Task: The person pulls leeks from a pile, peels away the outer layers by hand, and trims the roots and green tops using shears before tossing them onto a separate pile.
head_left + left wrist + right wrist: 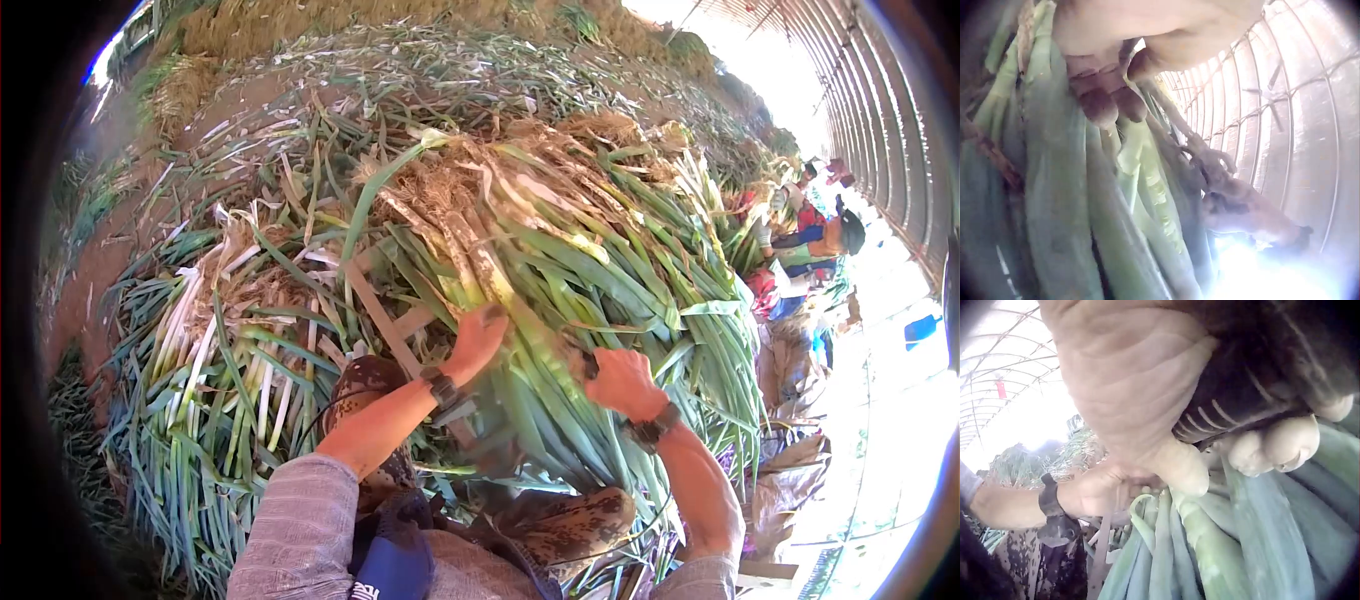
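Observation:
A large heap of leeks or big green onions (640, 270) lies in front of the person, its root ends away from the body and green leaves toward it. My left hand (475, 345) grips stalks (490, 270) from the heap where pale stem turns green; its fingers (1099, 107) curl over them in the left wrist view. To its right, my right hand (622, 382) is wrapped around a dark ribbed handle (1235, 387), close over the green leaves (1269, 531). The far end of that tool is hidden, so I cannot tell its kind.
Another pile of leeks (200, 370) lies at the left, by a wooden bar (380, 315). Loose leaves (440, 75) litter the ground beyond. People (815, 235) work at the far right under a ribbed tunnel roof (880, 120). The person's patterned trouser leg (560, 525) is below the hands.

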The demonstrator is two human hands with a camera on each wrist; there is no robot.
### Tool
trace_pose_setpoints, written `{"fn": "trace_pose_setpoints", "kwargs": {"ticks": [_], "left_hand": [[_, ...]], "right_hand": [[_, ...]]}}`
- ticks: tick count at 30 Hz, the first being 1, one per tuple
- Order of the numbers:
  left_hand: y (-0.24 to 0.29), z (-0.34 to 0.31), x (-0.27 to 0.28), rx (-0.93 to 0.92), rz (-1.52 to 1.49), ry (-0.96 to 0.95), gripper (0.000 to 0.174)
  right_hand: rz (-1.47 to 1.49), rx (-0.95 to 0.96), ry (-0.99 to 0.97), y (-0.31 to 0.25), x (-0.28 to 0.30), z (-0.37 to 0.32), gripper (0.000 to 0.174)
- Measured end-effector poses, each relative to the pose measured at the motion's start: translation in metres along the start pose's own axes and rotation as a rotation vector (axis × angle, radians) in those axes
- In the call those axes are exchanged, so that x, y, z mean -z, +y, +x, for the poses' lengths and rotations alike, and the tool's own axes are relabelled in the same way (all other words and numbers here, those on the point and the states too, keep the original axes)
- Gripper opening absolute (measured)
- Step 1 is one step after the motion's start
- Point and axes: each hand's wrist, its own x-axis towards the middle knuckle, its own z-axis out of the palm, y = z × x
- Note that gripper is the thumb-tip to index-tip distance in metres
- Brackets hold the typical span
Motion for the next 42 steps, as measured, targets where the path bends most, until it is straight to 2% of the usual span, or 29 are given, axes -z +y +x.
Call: {"fn": "trace_pose_setpoints", "kwargs": {"ticks": [3,5,6,8,10,13,16,20,22,24,26,27,30,31,34,36,38,39,40,42], "left_hand": [[0.009,0.004,-0.007,0.015,-0.127,0.124,0.043],[0.031,-0.008,-0.004,0.082,-0.223,0.032,0.041],[0.03,-0.006,-0.003,0.083,-0.227,0.046,0.041],[0.033,0.004,0.002,0.246,-0.445,-0.044,0.035],[0.034,0.008,0.003,0.234,-0.378,-0.038,0.029],[0.04,0.009,0.001,0.29,-0.51,-0.119,0.018],[0.047,0.008,0.0,0.271,-0.5,-0.127,0.015],[0.026,0.018,-0.01,0.278,-0.54,-0.157,0.016],[0.034,0.019,-0.009,0.289,-0.52,-0.162,0.015],[0.036,0.018,-0.01,0.235,-0.577,-0.209,0.018],[0.044,0.02,-0.011,0.297,-0.773,-0.287,0.024],[0.036,0.026,-0.013,0.287,-0.78,-0.347,0.033],[0.026,0.034,-0.019,0.316,-0.804,-0.352,0.038],[0.026,0.036,-0.021,0.299,-0.772,-0.406,0.041],[0.031,0.029,-0.03,0.289,-0.761,-0.401,0.041],[0.041,0.02,-0.034,0.285,-0.8,-0.475,0.043],[0.058,0.002,-0.032,0.326,-0.986,-0.584,0.047],[0.048,0.002,-0.035,0.334,-0.995,-0.589,0.055],[0.04,0.001,-0.039,0.331,-0.992,-0.585,0.055],[0.032,-0.003,-0.042,0.366,-1.143,-0.469,0.063]], "right_hand": [[-0.059,0.046,-0.025,-0.014,0.008,0.031,0.033],[-0.064,0.072,-0.008,-0.019,0.015,0.047,0.033],[-0.061,0.095,0.01,-0.025,0.018,0.054,0.033],[-0.085,0.08,0.002,-0.04,0.029,0.068,0.031],[-0.037,0.07,-0.016,-0.051,0.036,0.082,0.038],[-0.056,0.052,0.017,-0.061,0.042,0.106,0.039],[-0.084,0.087,0.031,-0.068,0.05,0.111,0.041],[-0.071,-0.028,0.036,-0.041,0.063,0.088,0.043],[-0.138,-0.066,-0.128,-0.011,0.068,0.064,0.044],[-0.056,-0.065,-0.158,0.011,0.07,0.019,0.044],[-0.063,-0.181,-0.242,0.02,0.071,-0.028,0.04],[-0.041,-0.184,-0.246,0.03,0.063,-0.049,0.039],[-0.029,-0.152,-0.205,0.056,0.036,-0.105,0.037],[-0.005,-0.153,-0.144,0.057,0.031,-0.12,0.037],[0.032,-0.218,-0.09,0.052,0.026,-0.141,0.035],[0.028,-0.178,-0.031,0.057,0.017,-0.144,0.033],[0.005,-0.165,-0.021,0.058,0.014,-0.136,0.031],[0.012,-0.176,0.001,0.05,0.016,-0.129,0.029],[0.014,-0.171,0.003,0.046,0.017,-0.12,0.029],[0.002,-0.124,0.01,0.036,0.019,-0.102,0.027]]}}
